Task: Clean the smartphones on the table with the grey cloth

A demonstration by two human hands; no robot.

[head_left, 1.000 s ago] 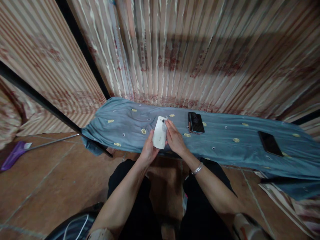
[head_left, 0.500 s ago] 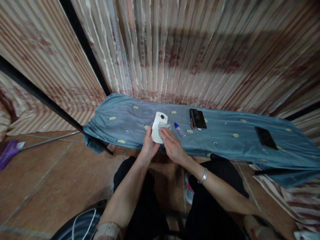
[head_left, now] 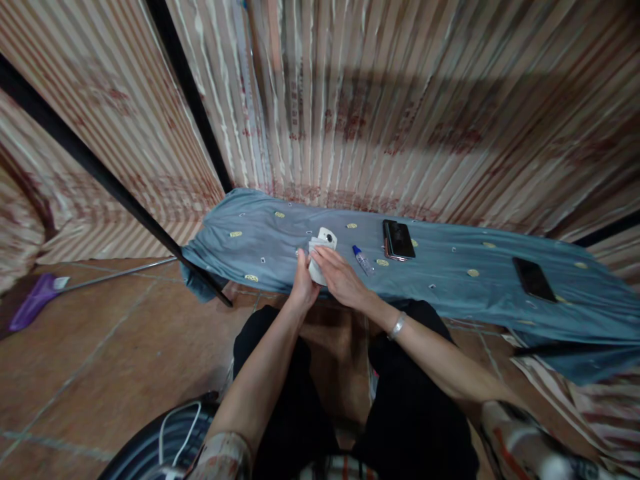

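Note:
My left hand [head_left: 303, 283] grips a white phone [head_left: 324, 240] with its back and round camera lens facing up, held over the near edge of a low table under a blue patterned cloth [head_left: 450, 280]. My right hand [head_left: 339, 275] presses a small pale wipe [head_left: 316, 247] onto the phone's back, covering its lower half. A small clear bottle with a blue cap [head_left: 362, 259] lies on the cloth just right of my hands. A silver bracelet sits on my right wrist.
A stack of dark phones [head_left: 399, 240] lies behind the bottle, and another dark phone [head_left: 533, 279] lies far right. A striped curtain hangs behind the table. A black pole [head_left: 115, 190] slants down at left. A purple broom [head_left: 33, 300] lies on the tiled floor.
My right hand has slid the wipe down and across the phone's back. The view has shifted, and the small bottle, hidden a second ago, now shows beside my hands.

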